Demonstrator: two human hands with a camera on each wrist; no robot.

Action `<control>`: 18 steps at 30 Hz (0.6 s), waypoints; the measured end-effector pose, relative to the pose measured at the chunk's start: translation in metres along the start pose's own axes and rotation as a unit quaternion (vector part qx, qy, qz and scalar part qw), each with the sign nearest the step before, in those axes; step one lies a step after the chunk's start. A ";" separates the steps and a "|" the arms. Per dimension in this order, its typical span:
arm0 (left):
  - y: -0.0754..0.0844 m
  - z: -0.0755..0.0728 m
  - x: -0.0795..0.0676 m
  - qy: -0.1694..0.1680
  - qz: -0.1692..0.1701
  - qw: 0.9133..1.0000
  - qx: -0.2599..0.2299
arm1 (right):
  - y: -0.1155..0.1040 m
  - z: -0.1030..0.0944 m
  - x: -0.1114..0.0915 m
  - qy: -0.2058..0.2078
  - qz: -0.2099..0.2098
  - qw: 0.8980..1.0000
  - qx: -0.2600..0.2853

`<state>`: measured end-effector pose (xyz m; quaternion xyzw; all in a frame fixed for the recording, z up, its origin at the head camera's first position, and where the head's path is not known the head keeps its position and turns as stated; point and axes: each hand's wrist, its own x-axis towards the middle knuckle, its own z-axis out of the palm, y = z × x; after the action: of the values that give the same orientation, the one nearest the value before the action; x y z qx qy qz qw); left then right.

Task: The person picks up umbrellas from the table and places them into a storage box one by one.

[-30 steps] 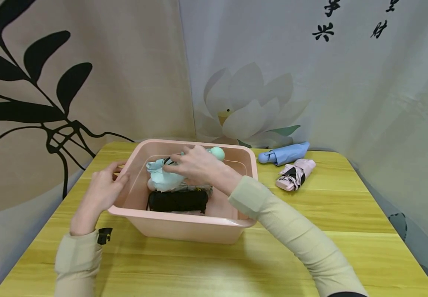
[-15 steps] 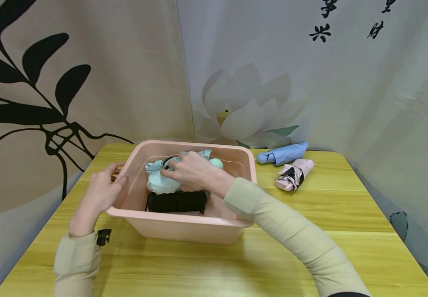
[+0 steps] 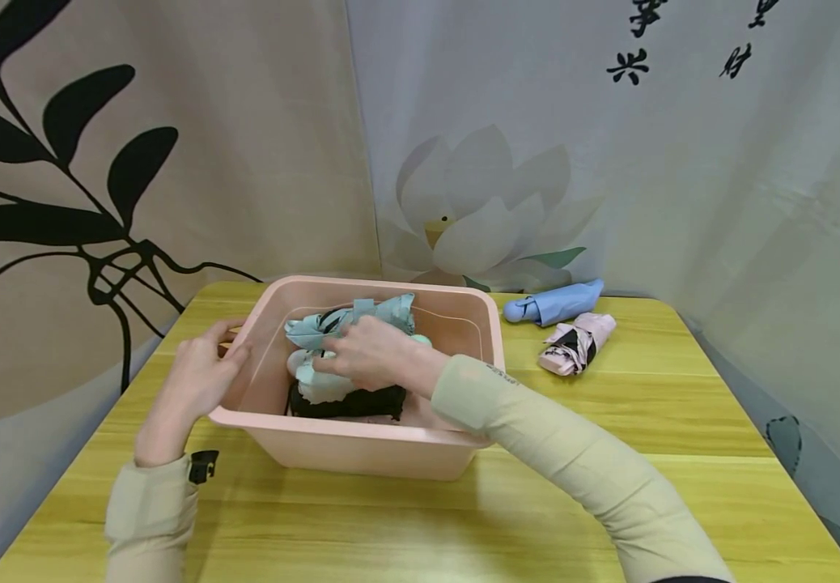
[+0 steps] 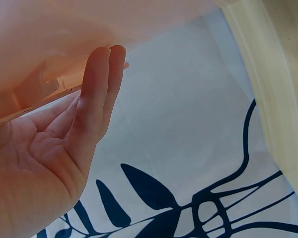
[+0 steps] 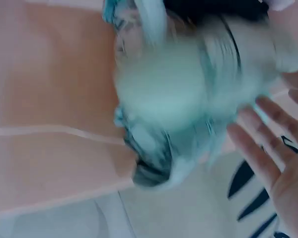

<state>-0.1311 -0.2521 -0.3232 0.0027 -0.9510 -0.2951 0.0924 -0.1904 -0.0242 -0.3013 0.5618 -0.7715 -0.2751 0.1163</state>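
My left hand point(image 3: 205, 376) holds the left rim of a pink plastic bin point(image 3: 354, 431); the left wrist view shows straight fingers point(image 4: 93, 94) along its outer wall. Inside the bin, my right hand point(image 3: 376, 356) is over a pale mint folded umbrella point(image 3: 321, 385), which overlaps a black folded umbrella point(image 3: 365, 402). Its fingers point(image 5: 260, 163) look straight and spread, tips at the blurred mint umbrella's side in the right wrist view. A teal folded umbrella point(image 3: 391, 312) with a black strap lies along the bin's far side. The right hand partly covers a round mint end point(image 3: 422, 340).
Right of the bin, a blue folded umbrella point(image 3: 558, 303) and a pale pink one with a black band point(image 3: 580, 342) lie on the wooden table point(image 3: 362, 526). A printed curtain point(image 3: 282, 146) hangs behind the table.
My right hand has moved toward the bin's near side. The pale mint umbrella has shifted nearer, over the black one, and more of the teal umbrella shows. My left hand stays put.
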 end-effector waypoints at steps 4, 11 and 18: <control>0.000 0.000 0.000 0.000 -0.001 1.000 0.000 | 0.000 -0.003 -0.001 -0.012 -0.008 1.000 0.015; 0.000 0.000 0.000 0.000 -0.002 1.000 -0.002 | 0.010 -0.009 -0.009 -0.004 0.011 0.999 0.033; 0.000 -0.001 0.000 -0.003 -0.005 1.000 -0.001 | 0.027 -0.020 -0.026 0.053 0.039 0.995 0.076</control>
<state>-0.1306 -0.2527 -0.3224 0.0063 -0.9508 -0.2968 0.0884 -0.1936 -0.0002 -0.2671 0.5527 -0.8040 -0.1807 0.1247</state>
